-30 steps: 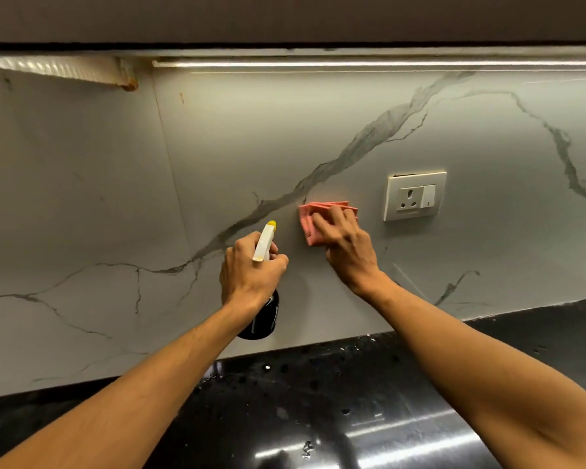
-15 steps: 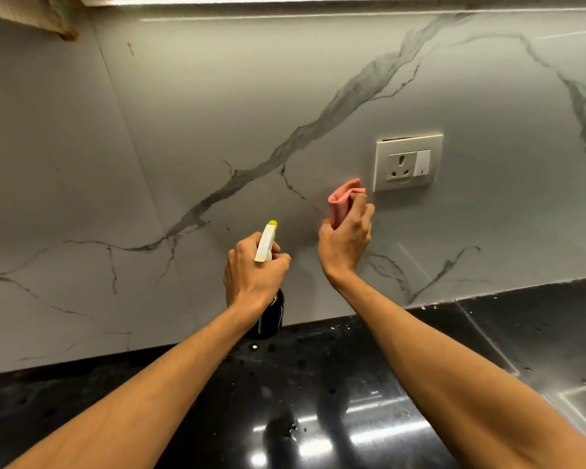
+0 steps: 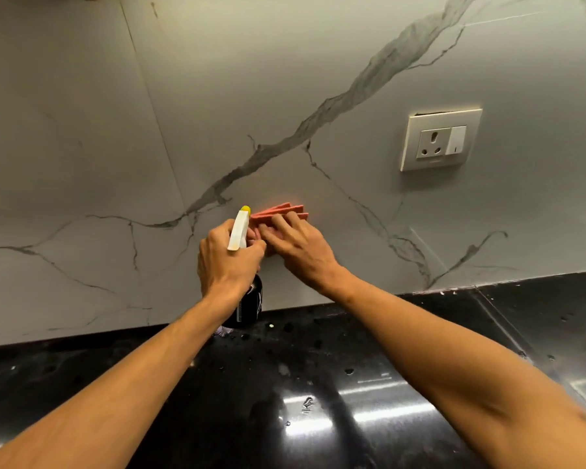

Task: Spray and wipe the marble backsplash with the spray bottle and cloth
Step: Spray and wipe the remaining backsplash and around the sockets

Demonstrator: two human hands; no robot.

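In the head view, our right hand (image 3: pixel 301 252) has dropped down and left, away from the socket (image 3: pixel 440 140). Its straight fingers now press the pink cloth (image 3: pixel 281 211) flat against the marble backsplash (image 3: pixel 115 130), just beside the spray bottle (image 3: pixel 239 228) that our left hand (image 3: pixel 227 262) still grips over the glossy, droplet-speckled black table (image 3: pixel 285 384).

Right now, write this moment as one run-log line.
left hand: grips spray bottle | right hand: presses pink cloth on marble backsplash | step: wipe
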